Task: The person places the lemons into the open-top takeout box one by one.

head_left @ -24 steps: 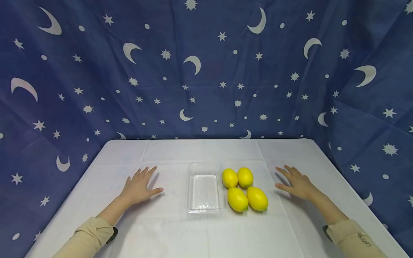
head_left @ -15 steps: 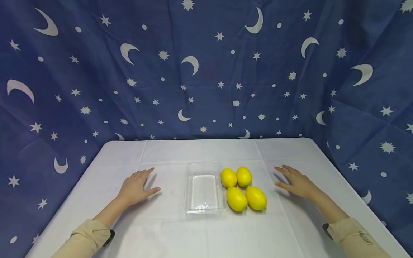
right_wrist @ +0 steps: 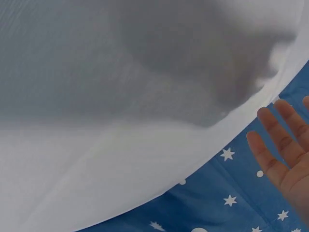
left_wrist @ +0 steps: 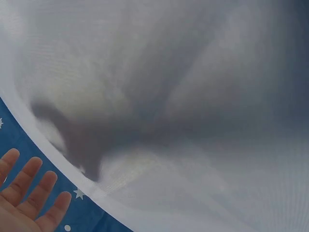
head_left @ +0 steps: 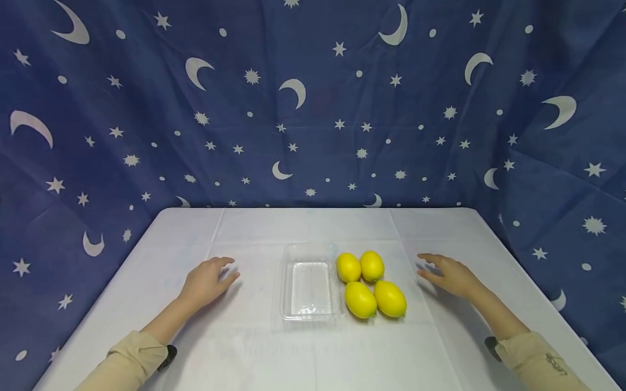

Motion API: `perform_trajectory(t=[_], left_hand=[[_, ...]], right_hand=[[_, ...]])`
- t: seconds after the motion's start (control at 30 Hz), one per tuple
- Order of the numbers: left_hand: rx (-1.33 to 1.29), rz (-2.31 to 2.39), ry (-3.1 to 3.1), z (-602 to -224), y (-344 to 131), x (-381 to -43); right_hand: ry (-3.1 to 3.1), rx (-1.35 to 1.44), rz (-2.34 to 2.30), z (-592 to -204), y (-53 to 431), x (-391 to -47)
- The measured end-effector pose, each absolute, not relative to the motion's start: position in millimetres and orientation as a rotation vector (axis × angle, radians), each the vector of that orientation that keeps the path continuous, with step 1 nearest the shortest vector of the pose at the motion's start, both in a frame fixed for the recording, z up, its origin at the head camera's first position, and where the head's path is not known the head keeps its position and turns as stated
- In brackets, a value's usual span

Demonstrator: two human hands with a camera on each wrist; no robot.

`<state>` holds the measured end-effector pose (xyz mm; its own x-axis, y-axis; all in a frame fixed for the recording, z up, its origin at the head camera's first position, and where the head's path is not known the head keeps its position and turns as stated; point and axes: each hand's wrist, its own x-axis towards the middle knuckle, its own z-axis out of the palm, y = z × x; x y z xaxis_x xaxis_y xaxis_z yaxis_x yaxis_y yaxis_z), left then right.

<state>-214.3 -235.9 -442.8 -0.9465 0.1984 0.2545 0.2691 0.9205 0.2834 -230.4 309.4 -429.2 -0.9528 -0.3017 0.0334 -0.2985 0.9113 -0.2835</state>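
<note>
A transparent plastic tray (head_left: 310, 290) rests near the middle of the white table. Several yellow lemons (head_left: 361, 300) lie loose in a cluster along its right side. To the left of the tray hovers my left hand (head_left: 205, 281), apart from it and holding nothing; its fingers look loosely bent in the head view. In the left wrist view the same hand (left_wrist: 29, 203) shows spread fingers at the lower left. My right hand (head_left: 451, 276) is right of the lemons, not touching them, with relaxed fingers. The right wrist view catches that hand (right_wrist: 289, 150) at its right edge.
White cloth (head_left: 274, 358) covers the table, whose far edge meets a dark blue curtain (head_left: 323, 103) printed with moons and stars. The curtain also hangs on both sides.
The fingers of my left hand have bent and drawn nearer the thumb. My right fingers have also come slightly closer together. Tray and lemons stay put; the head view shifts a little.
</note>
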Motion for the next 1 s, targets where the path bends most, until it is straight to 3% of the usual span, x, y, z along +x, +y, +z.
perform_trajectory(t=[1.0], left_hand=[[-0.223,-0.821,-2.824,-431,-235,-212]], right_hand=[[2.996,-0.613,-0.562,-403,274,-212]])
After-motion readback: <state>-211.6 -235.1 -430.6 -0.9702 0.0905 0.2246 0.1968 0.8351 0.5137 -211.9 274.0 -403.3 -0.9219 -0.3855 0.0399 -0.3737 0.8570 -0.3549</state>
